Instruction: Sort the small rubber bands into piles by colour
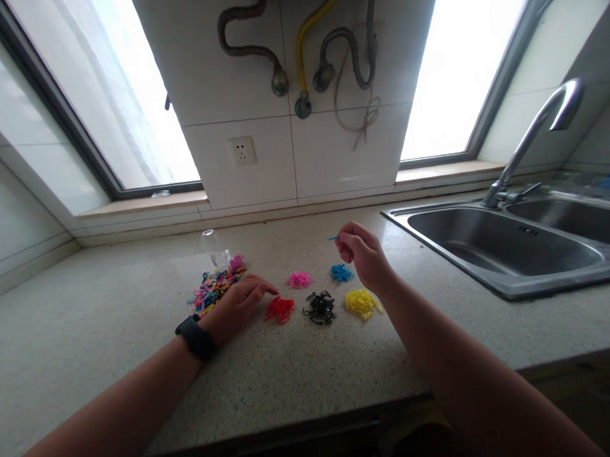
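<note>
My right hand (360,253) is raised above the counter, finger and thumb pinched on a blue rubber band (334,238) whose end sticks out to the left. Just below it lies a pile of blue rubber bands (341,273), with yellow bands (362,304) nearer me. Flat on the counter rests my left hand (243,298), fingers stretched out and empty, the fingertips close to the red bands (280,310). Black bands (320,308) and pink bands (300,279) form separate piles in the middle. A mixed-colour heap (214,288) is partly hidden behind my left hand.
A clear plastic container (213,246) and a pink object (237,262) stand by the mixed heap. To the right is a steel double sink (512,294) with a faucet (522,141). Hoses and a socket (243,150) are on the tiled wall behind the counter (290,382).
</note>
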Demonstrator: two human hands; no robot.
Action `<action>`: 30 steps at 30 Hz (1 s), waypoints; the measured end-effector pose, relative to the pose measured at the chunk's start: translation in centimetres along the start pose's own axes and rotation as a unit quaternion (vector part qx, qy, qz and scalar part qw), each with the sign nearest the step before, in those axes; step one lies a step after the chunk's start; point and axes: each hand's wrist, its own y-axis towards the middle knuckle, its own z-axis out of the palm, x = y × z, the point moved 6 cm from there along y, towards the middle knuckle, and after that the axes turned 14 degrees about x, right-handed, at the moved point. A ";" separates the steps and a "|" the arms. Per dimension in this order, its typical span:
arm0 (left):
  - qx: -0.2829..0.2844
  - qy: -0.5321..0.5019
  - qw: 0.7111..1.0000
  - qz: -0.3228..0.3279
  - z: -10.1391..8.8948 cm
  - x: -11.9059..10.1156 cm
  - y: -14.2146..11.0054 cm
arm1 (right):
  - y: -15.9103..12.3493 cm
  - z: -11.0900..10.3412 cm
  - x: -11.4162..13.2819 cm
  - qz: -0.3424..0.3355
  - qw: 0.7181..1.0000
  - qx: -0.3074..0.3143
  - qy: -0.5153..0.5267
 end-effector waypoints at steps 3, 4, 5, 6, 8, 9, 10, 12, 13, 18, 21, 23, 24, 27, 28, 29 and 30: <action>-0.003 0.002 1.000 -0.010 0.0 0.1 -0.1 | 0.0 0.0 0.1 0.025 0.998 0.005 0.063; -0.002 0.002 1.000 -0.012 0.0 0.1 -0.1 | 0.0 0.0 0.2 0.030 0.996 0.011 0.083; -0.001 0.003 1.000 -0.014 0.0 0.2 -0.1 | 0.0 0.1 0.3 0.033 0.994 0.020 0.098; 0.002 0.004 1.000 -0.015 0.1 0.3 -0.1 | -0.1 0.1 0.5 0.034 0.993 0.030 0.107; 0.006 0.003 1.000 -0.014 0.1 0.4 -0.1 | -0.2 0.2 0.9 0.033 0.991 0.049 0.117; 0.008 0.003 1.000 -0.013 0.1 0.4 -0.1 | -0.3 0.2 1.1 0.033 0.991 0.056 0.117; 0.009 0.003 1.000 -0.013 0.1 0.4 -0.1 | -0.3 0.1 1.2 0.033 0.991 0.062 0.114; 0.011 0.006 1.000 -0.012 0.1 0.3 -0.1 | -0.4 -0.1 1.2 0.034 0.993 0.069 0.094; 0.010 0.007 1.000 -0.012 0.1 0.3 -0.2 | -0.4 -0.2 1.1 0.036 0.994 0.073 0.077; 0.010 0.017 1.000 -0.008 0.1 0.4 -0.2 | -0.3 -1.2 -0.2 0.044 0.985 0.129 -0.102; 0.012 0.020 1.000 -0.006 0.1 0.5 -0.3 | -0.3 -2.5 -1.4 0.046 0.940 0.147 -0.304; 0.015 0.019 1.000 -0.003 0.1 0.4 -0.3 | -0.3 -3.4 -2.2 0.060 0.898 0.149 -0.409; 0.015 0.018 1.000 -0.001 0.1 0.3 -0.3 | -0.3 -3.9 -2.6 0.069 0.881 0.151 -0.443; 0.016 0.016 1.000 0.000 0.1 0.0 -0.3 | -0.4 -4.8 -3.4 0.098 0.846 0.156 -0.501; 0.017 0.017 1.000 -0.001 0.1 0.0 -0.3 | -0.4 -5.0 -3.6 0.107 0.837 0.160 -0.513; 0.019 0.019 1.000 -0.002 0.1 -0.1 -0.3 | -0.4 -5.2 -3.7 0.116 0.829 0.167 -0.521; 0.021 0.022 1.000 -0.003 0.1 -0.1 -0.3 | -0.4 -5.3 -3.9 0.125 0.823 0.174 -0.526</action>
